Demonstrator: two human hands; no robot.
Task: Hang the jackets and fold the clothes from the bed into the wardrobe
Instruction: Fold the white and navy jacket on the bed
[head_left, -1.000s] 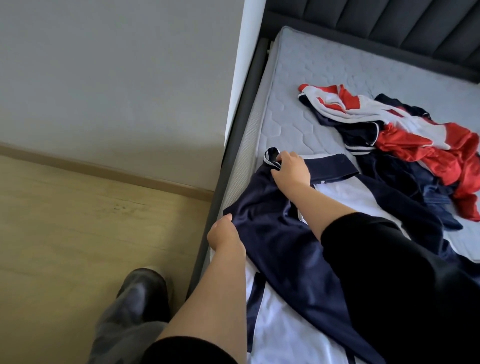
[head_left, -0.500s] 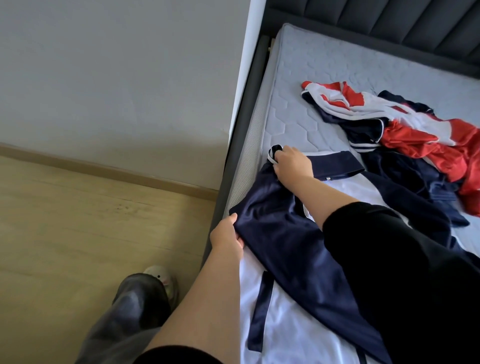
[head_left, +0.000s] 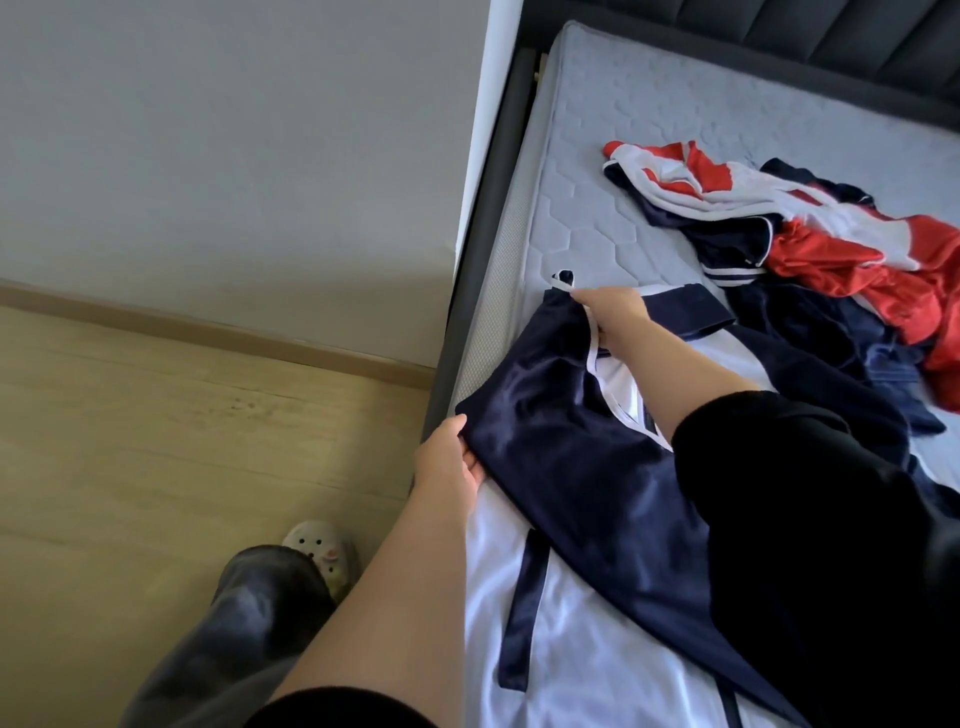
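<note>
Now both hands grip the navy jacket (head_left: 561, 447): left hand (head_left: 449, 462) its corner, right hand (head_left: 615, 314) its white-piped edge

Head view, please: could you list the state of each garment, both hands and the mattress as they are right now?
Navy and white jacket: spread on the mattress, a navy part folded over the white.
Left hand: grips the jacket's near navy corner.
Right hand: pinches the jacket's far edge at the white trim.
Red, white and navy clothes: crumpled in a pile, unfolded.
Mattress: bare, no sheet.
</note>
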